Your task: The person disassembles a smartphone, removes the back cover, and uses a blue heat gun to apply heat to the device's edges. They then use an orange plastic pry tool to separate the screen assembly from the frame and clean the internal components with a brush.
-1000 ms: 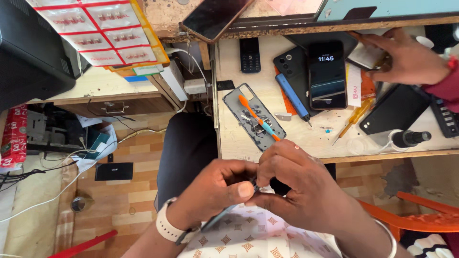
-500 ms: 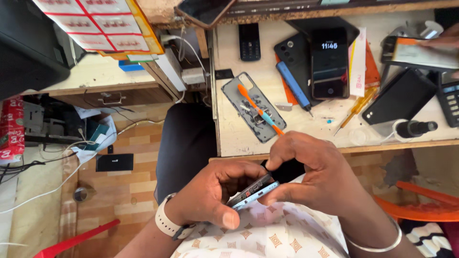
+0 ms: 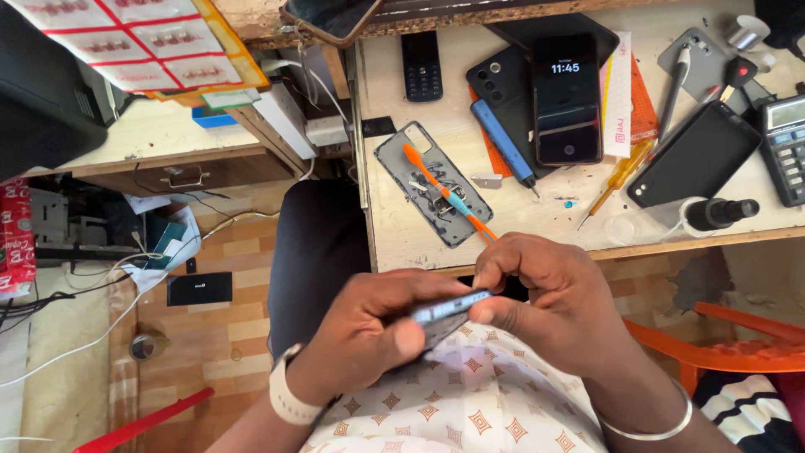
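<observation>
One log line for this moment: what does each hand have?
left hand: grips phone edge-on | right hand: fingertips pinch phone's end | position: over lap, below desk edge

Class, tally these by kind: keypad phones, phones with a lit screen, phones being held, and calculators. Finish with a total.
keypad phone: 1
lit-screen phone: 1
held phone: 1
calculator: 1
Total: 4
</observation>
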